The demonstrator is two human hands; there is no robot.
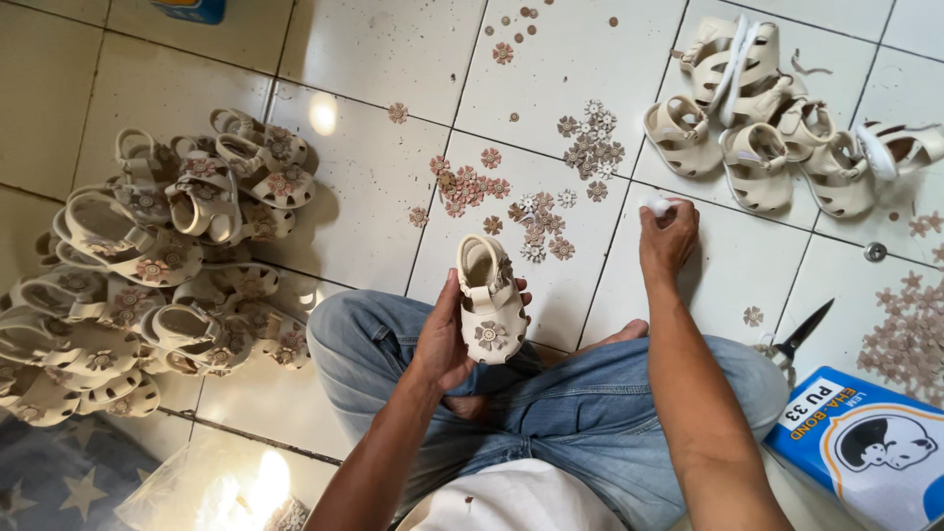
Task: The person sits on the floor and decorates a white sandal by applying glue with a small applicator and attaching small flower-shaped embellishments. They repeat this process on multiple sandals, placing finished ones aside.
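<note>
Left grip (442,339) cradles cream sandal (490,300) above the lap.

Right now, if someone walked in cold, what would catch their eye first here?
Probably the small cream sandal with a flower on its toe, held up in the left hand over the person's knees, while the right hand pinches something small and white. Next, the big heap of flowered sandals on the tiles at left, and the loose flower pieces scattered ahead.

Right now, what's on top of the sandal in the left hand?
A flower piece sits on the toe of the sandal. The left hand covers its underside.
</note>
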